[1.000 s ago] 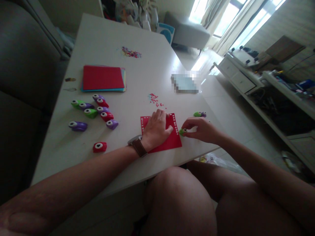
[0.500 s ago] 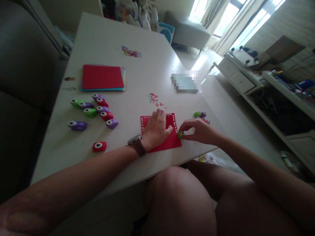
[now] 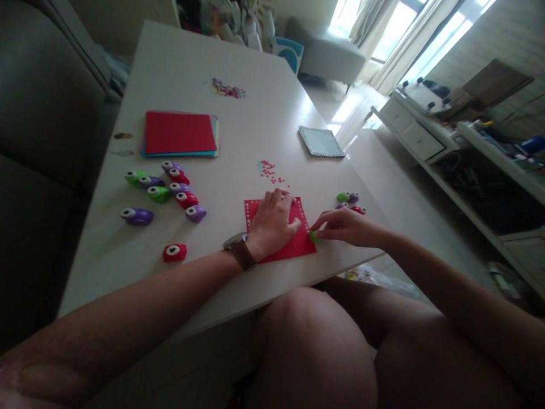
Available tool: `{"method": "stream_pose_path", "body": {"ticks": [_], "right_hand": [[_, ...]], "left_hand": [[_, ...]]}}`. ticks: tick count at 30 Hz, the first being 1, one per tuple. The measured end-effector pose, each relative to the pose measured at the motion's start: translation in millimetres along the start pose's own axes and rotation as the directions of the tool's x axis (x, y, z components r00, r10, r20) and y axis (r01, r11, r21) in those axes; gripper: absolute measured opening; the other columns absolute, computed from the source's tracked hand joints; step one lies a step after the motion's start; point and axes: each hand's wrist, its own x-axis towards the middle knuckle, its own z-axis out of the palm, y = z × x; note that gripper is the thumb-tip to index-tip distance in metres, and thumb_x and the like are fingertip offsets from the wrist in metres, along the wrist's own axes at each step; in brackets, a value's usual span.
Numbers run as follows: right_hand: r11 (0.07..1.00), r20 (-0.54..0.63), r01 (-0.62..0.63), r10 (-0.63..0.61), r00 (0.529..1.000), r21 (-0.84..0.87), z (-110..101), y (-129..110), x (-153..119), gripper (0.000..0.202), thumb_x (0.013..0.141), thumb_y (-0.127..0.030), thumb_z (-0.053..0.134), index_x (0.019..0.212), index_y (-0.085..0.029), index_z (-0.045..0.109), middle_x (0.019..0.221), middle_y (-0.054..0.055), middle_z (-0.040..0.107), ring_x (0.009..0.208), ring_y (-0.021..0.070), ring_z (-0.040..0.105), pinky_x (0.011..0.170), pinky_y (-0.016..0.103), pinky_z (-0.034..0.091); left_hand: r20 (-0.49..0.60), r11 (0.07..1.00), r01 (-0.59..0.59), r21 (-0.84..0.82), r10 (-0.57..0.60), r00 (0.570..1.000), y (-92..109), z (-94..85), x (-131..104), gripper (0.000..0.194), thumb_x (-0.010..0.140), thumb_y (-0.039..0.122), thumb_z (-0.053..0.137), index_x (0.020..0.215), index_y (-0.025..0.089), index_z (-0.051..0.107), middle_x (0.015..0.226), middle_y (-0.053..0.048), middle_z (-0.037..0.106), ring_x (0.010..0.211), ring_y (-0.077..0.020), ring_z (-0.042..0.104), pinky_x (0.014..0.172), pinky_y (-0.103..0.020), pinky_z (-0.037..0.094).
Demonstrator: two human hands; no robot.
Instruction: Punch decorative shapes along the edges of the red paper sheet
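Note:
A red sheet of paper (image 3: pixel 293 247) lies near the front edge of the table, with small punched shapes along its left, top and right borders. My left hand (image 3: pixel 273 221) rests on it, palm down with fingers apart, hiding its middle. At the sheet's right edge, a small green craft punch (image 3: pixel 314 235) sits in the grip of my right hand (image 3: pixel 343 227). My thumb lies over the punch's top and covers most of it. Just beyond my right hand stand several small punches (image 3: pixel 342 197), green, purple and red.
More craft punches (image 3: pixel 186 199) are grouped at the left, with a lone red punch (image 3: pixel 174 252) nearer my left forearm. Behind lie a stack of coloured paper (image 3: pixel 179 132), red punched bits (image 3: pixel 268 169), a confetti pile (image 3: pixel 229 89) and a pale punched-edge sheet (image 3: pixel 322 142).
My right thumb has moved onto the top of the green punch, covering its white button. My left hand stays in place on the red sheet. The view has shifted slightly.

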Motion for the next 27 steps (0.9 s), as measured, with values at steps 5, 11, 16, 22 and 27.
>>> {"method": "stream_pose_path", "body": {"ticks": [5,11,16,22,27], "right_hand": [[0.995,0.010,-0.089,0.089,0.996,0.045,1.2,-2.6,-0.5,0.044,0.083,-0.055,0.073,0.105,-0.017,0.076,0.077,0.005,0.071,0.065,0.0153,0.057,0.059,0.029,0.040],[0.995,-0.033,-0.064,0.066,0.997,0.075,6.8,-7.7,3.2,0.043,0.080,-0.054,0.075,0.099,-0.016,0.076,0.083,0.006,0.072,0.071,0.0163,0.061,0.063,0.030,0.044],[0.999,-0.042,-0.021,0.022,0.999,0.043,7.6,-6.4,5.6,0.040,0.083,-0.053,0.071,0.098,-0.017,0.077,0.091,0.007,0.072,0.074,0.0170,0.062,0.065,0.031,0.046],[0.995,-0.044,-0.088,0.091,0.995,0.052,6.7,-4.7,9.2,0.036,0.080,-0.051,0.073,0.093,-0.017,0.073,0.079,0.007,0.072,0.071,0.0186,0.063,0.062,0.031,0.045],[0.984,-0.043,-0.160,0.164,0.986,0.083,5.7,-5.5,18.4,0.024,0.073,-0.039,0.078,0.081,-0.019,0.067,0.075,0.004,0.070,0.069,0.0166,0.062,0.059,0.028,0.044]], "left_hand": [[0.043,1.000,0.011,0.027,-0.013,0.999,2.3,-2.2,0.3,0.021,0.087,0.026,0.063,0.105,0.017,0.061,0.114,-0.011,0.059,0.110,-0.0282,0.051,0.104,-0.043,0.046],[0.067,0.998,0.001,0.061,-0.005,0.998,2.7,-2.1,-0.1,0.021,0.089,0.030,0.061,0.106,0.017,0.062,0.111,-0.011,0.062,0.109,-0.0290,0.051,0.100,-0.044,0.046],[0.075,0.996,0.007,0.084,-0.014,0.997,4.1,-2.7,-0.3,0.026,0.091,0.040,0.061,0.107,0.018,0.062,0.112,-0.011,0.062,0.110,-0.0296,0.050,0.100,-0.044,0.046],[0.083,0.998,0.001,0.070,-0.007,0.997,4.3,-3.0,0.7,0.048,0.090,0.064,0.060,0.104,0.019,0.063,0.110,-0.012,0.061,0.110,-0.0314,0.050,0.097,-0.046,0.045],[0.096,0.997,-0.019,0.074,0.012,0.995,2.1,-1.3,0.4,0.060,0.084,0.074,0.061,0.107,0.018,0.063,0.113,-0.013,0.060,0.111,-0.0332,0.049,0.096,-0.048,0.044]]}}
